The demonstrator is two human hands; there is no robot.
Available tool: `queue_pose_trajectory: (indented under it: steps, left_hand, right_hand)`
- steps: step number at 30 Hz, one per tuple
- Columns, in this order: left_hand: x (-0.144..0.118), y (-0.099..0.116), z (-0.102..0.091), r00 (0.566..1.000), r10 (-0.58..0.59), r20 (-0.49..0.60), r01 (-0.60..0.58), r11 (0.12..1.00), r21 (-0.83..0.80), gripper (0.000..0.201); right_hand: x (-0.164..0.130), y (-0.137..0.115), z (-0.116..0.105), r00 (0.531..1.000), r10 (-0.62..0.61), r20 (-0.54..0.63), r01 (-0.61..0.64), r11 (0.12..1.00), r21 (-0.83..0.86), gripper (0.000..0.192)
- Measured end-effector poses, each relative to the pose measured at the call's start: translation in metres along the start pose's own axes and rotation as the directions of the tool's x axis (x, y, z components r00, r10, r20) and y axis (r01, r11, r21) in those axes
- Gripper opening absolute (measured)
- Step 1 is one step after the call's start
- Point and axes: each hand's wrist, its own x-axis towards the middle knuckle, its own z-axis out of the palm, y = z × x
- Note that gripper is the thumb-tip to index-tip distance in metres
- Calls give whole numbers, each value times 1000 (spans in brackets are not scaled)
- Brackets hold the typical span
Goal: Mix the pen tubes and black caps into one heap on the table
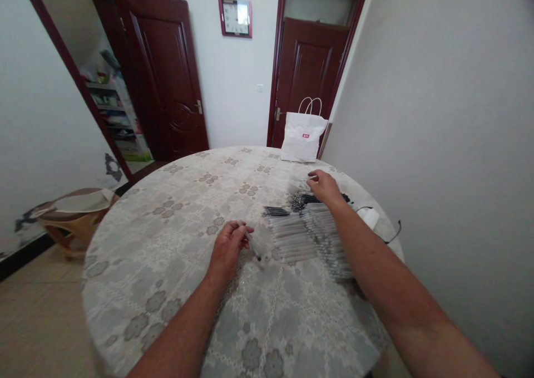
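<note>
My left hand (228,244) is closed round a slim, translucent pen barrel (254,249) with a dark tip that points down towards the table. Farther back, my right hand (324,186) reaches over a small heap of clear plastic pieces (297,182). Its thumb and fingers are pinched together there; whether a piece is between them is too small to see. Rows of translucent pen barrels (292,240) lie side by side between the hands. Behind them are thin black sticks like pen refills (276,211) and a pile of small dark parts (301,201), partly hidden by my right forearm.
A round table (175,255) with a patterned cloth carries everything. At its far edge stands a white paper bag (305,136). A white object (369,217) with a black cable (392,237) lies at the right. A wooden stool (77,222) stands at the left.
</note>
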Motion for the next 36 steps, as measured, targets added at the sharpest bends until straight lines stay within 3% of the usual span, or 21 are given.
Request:
queue_pose_trajectory:
  steps: [4, 8, 9, 12, 16, 23, 28, 36]
  left_hand:
    - [2, 0, 0, 999, -11, -45, 10, 1000, -17, 46]
    - [1, 2, 1, 999, -10, -33, 9, 999, -34, 54]
    - [1, 3, 2, 999, -13, -34, 12, 999, -34, 55]
    - [0, 4, 3, 999, -32, -39, 30, 999, -45, 53]
    - [-1, 5, 3, 998, -51, -38, 49, 997, -60, 50]
    - [-2, 5, 5, 998, -6, -62, 8, 1000, 23, 49]
    - [-4, 8, 7, 998, 27, -53, -22, 996, 84, 51]
    - [-7, 10, 9, 997, 47, -68, -39, 992, 118, 50]
  right_hand:
    - [-4, -3, 4, 999, -19, -35, 20, 1000, 23, 40]
    - [-55, -25, 19, 988, -131, 80, 126, 990, 71, 23]
    - [-72, -33, 25, 974, -180, 136, 166, 980, 105, 20]
    - [-119, -54, 40, 876, -380, 298, 289, 907, 307, 20]
    - [-155, -67, 54, 829, -438, 347, 262, 853, 452, 17]
    - [-157, -52, 68, 836, -395, 380, 149, 832, 535, 15]
    - [-158, -47, 69, 796, -459, 395, 218, 826, 520, 16]
    - [-160, -49, 65, 777, -457, 433, 226, 844, 486, 16]
